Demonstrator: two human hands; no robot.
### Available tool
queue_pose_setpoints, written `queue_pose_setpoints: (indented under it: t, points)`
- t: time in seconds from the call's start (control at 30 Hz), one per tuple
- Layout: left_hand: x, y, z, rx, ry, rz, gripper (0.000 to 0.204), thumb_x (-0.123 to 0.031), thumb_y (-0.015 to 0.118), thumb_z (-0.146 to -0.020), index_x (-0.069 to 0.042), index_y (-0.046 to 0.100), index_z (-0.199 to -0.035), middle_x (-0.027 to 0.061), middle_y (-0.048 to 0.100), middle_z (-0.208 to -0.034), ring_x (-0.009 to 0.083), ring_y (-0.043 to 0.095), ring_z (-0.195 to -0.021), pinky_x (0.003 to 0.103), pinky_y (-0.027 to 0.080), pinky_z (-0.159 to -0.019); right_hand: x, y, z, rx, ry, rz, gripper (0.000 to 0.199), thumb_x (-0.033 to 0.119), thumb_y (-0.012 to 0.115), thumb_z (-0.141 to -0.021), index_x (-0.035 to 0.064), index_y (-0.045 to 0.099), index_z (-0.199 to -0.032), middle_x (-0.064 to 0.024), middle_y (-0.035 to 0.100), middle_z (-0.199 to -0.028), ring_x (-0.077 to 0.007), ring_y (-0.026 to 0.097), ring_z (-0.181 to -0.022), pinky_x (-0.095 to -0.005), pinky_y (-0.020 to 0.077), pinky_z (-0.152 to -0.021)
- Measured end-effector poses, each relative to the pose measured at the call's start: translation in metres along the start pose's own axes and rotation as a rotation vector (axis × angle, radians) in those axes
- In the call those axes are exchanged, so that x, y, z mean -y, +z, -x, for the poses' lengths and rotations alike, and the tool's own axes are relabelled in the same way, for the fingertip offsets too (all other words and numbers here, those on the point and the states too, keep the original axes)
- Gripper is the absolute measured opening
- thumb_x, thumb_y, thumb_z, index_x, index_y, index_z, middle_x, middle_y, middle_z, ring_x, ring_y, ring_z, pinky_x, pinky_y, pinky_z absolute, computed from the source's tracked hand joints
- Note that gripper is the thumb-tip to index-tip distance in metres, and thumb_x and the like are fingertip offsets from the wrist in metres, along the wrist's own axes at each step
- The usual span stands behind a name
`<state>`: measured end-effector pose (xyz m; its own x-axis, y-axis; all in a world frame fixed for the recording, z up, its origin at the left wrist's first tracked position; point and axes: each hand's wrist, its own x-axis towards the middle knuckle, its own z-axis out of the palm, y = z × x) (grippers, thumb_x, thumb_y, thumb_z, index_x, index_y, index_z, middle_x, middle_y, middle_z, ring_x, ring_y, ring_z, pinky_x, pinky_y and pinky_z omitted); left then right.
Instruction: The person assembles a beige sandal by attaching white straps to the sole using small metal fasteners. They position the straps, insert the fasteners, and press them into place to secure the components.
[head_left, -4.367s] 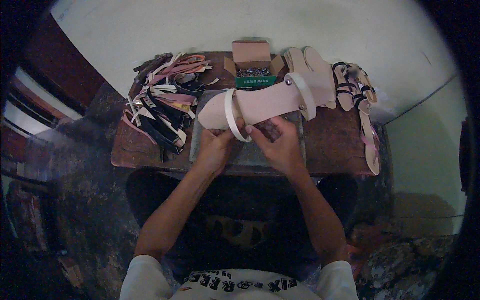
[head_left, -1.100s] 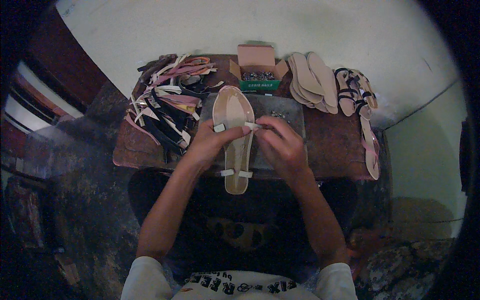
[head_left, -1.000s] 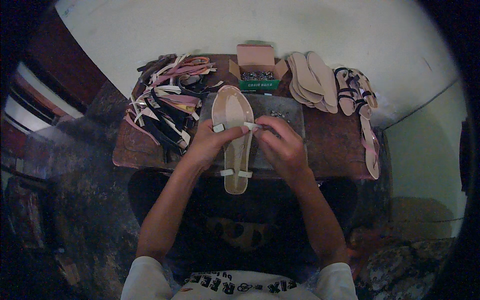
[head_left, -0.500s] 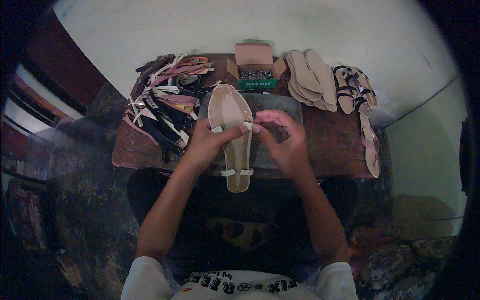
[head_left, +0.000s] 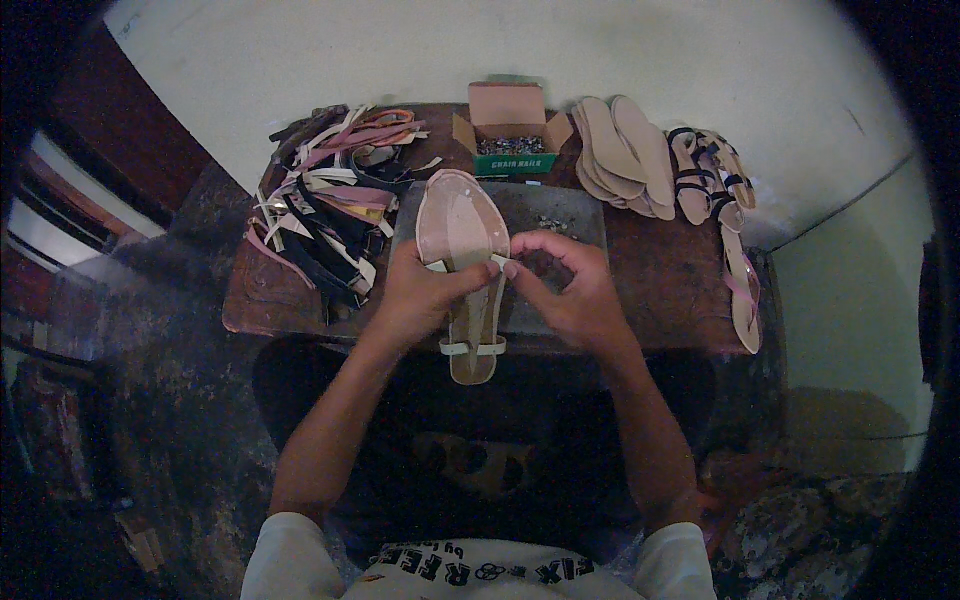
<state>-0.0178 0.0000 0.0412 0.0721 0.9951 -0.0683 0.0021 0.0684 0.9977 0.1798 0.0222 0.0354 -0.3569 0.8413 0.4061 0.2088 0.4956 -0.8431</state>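
A tan sandal sole (head_left: pixel 462 225) points away from me, its wide toe end at the far side and its narrow heel end past the near table edge. Pale strap ends (head_left: pixel 455 348) are folded over both edges near the heel. My left hand (head_left: pixel 425 290) grips the sole at its left edge, the thumb lying across the middle to the right edge. There, my right hand (head_left: pixel 565 290) pinches a short whitish strap end (head_left: pixel 500 263) between thumb and fingers against the sole's edge. Another strap end shows beside my left hand at the left edge.
Under the sole lies a dark grey slab (head_left: pixel 580 225) with small loose nails on it. A green open box of nails (head_left: pixel 515 160) stands behind. Straps in a heap (head_left: pixel 325 215) cover the table's left side; tan soles (head_left: pixel 625 155), black-strapped sandals (head_left: pixel 695 180) and a pink-strapped sandal (head_left: pixel 742 295) lie right.
The right fingers have closed in on the strap end and sit slightly lower, folding it at the edge. The sole has tilted a little, and the nails on the slab have come into view.
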Motion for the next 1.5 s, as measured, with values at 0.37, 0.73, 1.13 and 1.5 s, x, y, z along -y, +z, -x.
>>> queue_pose_setpoints:
  t: [0.37, 0.73, 1.13, 1.5]
  points:
    - [0.0022, 0.0015, 0.0013, -0.003, 0.084, -0.005, 0.036, -0.017, 0.08, -0.076, 0.0, 0.068, -0.105, 0.0074, 0.071, -0.095, 0.0166, 0.068, -0.084, 0.034, 0.055, -0.077, 0.005, 0.001, 0.0002, -0.001, 0.044, -0.045, 0.016, 0.006, 0.072, -0.084, 0.002, 0.067, -0.098, -0.0068, 0.069, -0.089, -0.0135, 0.062, -0.077, -0.0286, 0.0497, -0.071]
    - [0.0038, -0.003, -0.0013, 0.009, 0.084, -0.06, 0.04, -0.019, 0.08, -0.077, 0.0, 0.066, -0.109, 0.0081, 0.07, -0.099, 0.0173, 0.068, -0.088, 0.035, 0.055, -0.08, -0.0017, 0.0033, 0.0002, -0.031, 0.011, -0.06, 0.017, 0.005, 0.072, -0.085, 0.0016, 0.067, -0.101, -0.0072, 0.07, -0.094, -0.0135, 0.064, -0.083, -0.0285, 0.0508, -0.074]
    - [0.0027, 0.0012, 0.0009, -0.028, 0.085, -0.066, 0.033, -0.013, 0.08, -0.076, 0.001, 0.068, -0.104, 0.0074, 0.072, -0.094, 0.015, 0.069, -0.083, 0.032, 0.056, -0.075, 0.0039, 0.003, 0.0013, -0.008, 0.134, -0.198, 0.016, 0.005, 0.073, -0.084, 0.0008, 0.069, -0.098, -0.0068, 0.072, -0.091, -0.0121, 0.066, -0.085, -0.0277, 0.0522, -0.078]
    - [0.0009, 0.0045, 0.0047, -0.058, 0.076, 0.006, 0.033, -0.007, 0.078, -0.075, 0.001, 0.067, -0.105, 0.008, 0.072, -0.096, 0.0151, 0.069, -0.084, 0.031, 0.056, -0.075, -0.0033, 0.008, 0.0042, -0.037, 0.128, -0.263, 0.016, 0.002, 0.071, -0.083, -0.0005, 0.068, -0.098, -0.0076, 0.072, -0.094, -0.013, 0.067, -0.087, -0.0279, 0.053, -0.079]
